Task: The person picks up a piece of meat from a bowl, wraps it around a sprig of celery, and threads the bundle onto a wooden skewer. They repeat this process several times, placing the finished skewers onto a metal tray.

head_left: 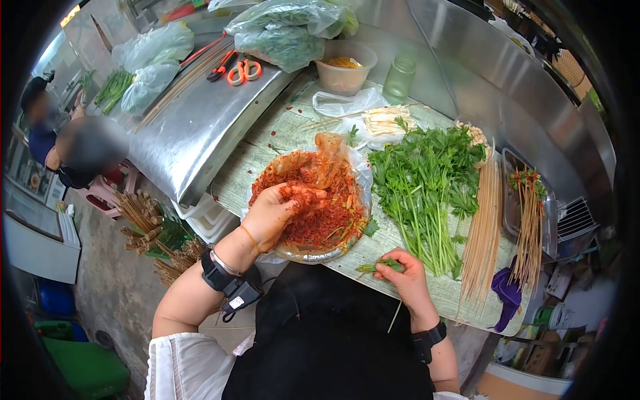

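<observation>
Seasoning (317, 230), red and flaky, fills the bowl (313, 256) beneath the left hand's (272, 217) fingers, which are bunched and coated with it; whether they grip a pinch cannot be told. The right hand's (410, 279) fingers are closed on a small green bundle (390, 265) near the bench edge, with a thin stick (395, 317) below them. Leafy greens (427, 193) lie beyond those fingers, bare skewers (481, 230) to their right. The step in hand looks like seasoning the bundle; the next move probably calls for left fingers gathering seasoning while right fingers keep the bundle steady.
</observation>
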The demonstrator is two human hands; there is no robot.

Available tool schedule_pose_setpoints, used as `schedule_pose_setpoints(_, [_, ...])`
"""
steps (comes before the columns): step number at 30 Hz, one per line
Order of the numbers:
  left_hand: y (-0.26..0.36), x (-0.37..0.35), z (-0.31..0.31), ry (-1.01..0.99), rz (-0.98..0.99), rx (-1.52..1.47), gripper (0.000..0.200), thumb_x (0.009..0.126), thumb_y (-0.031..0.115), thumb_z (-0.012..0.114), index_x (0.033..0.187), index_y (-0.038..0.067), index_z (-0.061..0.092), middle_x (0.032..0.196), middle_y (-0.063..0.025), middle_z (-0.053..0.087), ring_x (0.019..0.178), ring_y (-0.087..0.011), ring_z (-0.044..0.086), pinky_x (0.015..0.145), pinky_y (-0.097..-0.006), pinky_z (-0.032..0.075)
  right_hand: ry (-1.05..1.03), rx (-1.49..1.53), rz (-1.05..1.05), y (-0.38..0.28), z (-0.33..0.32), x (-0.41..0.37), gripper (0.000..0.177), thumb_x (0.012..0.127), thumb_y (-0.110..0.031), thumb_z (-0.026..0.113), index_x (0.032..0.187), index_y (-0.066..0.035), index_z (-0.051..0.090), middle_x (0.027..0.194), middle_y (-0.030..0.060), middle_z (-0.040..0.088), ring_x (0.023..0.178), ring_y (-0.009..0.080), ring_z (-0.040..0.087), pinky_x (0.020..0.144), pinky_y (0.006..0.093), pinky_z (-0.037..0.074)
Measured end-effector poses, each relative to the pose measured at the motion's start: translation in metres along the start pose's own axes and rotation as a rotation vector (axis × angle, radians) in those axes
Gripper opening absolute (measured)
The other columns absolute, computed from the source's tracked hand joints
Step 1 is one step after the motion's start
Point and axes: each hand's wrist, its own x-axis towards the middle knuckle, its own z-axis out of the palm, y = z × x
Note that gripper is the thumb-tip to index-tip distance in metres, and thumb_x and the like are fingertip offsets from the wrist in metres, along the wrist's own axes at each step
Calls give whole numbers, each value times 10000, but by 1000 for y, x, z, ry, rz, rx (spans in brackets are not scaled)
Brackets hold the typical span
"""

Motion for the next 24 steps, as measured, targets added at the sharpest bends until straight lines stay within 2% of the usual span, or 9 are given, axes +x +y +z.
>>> schedule_pose_setpoints(6, [-4,1,2,56,84,116,218,867,-7,469,1056,-24,577,1011,-48,618,903,-104,576,828,-247,469,30,24,32,-2,0,-1,119,773,57,619,861,2,560,847,58,563,696,144,604,651,238,508])
schedule_pose_setpoints(8, [-5,2,-1,69,148,297,208,857,-3,483,1035,-14,590,958,-39,625,854,-100,579,797,-239,475,41,17,58,-8,0,1,124,771,59,619,864,1,561,860,62,564,708,145,602,657,239,510])
schedule_pose_setpoints(12, [-14,3,-4,93,127,378,216,838,-23,488,1030,-18,587,936,-40,632,817,-93,587,763,-232,485,-66,-91,-167,-40,8,9,152,748,68,629,872,8,566,900,68,554,819,146,568,726,252,483])
schedule_pose_setpoints(15, [-17,-1,16,115,256,354,184,841,-10,480,988,-21,591,929,-57,633,789,-116,605,744,-269,508,-142,-225,-287,-70,23,19,181,721,77,637,879,15,575,921,64,555,885,144,539,795,256,436])
schedule_pose_setpoints(18, [-21,-4,24,143,23,61,189,849,4,481,1014,-11,572,944,-88,624,855,-185,621,757,-347,534,-219,-267,-349,-82,48,32,159,707,70,646,829,-4,576,899,73,568,853,149,554,736,262,465])
schedule_pose_setpoints(19, [-22,-5,27,136,22,54,189,849,4,481,1014,-11,572,944,-88,624,855,-185,621,757,-347,534,-214,-275,-347,-83,53,37,159,707,70,646,829,-4,576,899,73,568,853,149,554,736,262,465])
schedule_pose_setpoints(21, [-27,-8,33,29,49,-215,191,861,41,518,1040,-11,556,978,-114,616,861,-213,627,757,-359,542,-162,-455,-413,-84,62,47,119,703,-8,681,795,-9,604,815,21,586,755,108,546,670,237,425])
schedule_pose_setpoints(22, [-29,-8,31,2,55,-232,211,857,60,551,1054,-15,545,1016,-133,604,858,-227,630,760,-356,542,-133,-489,-467,-82,65,53,126,684,-35,696,767,-9,606,773,17,590,723,111,544,617,230,402])
schedule_pose_setpoints(24, [-29,-10,30,-19,27,-213,199,850,18,534,1043,-27,542,994,-132,609,854,-221,632,760,-341,541,-120,-522,-488,-76,64,59,130,679,-28,693,771,-6,605,779,29,591,724,126,550,626,235,412])
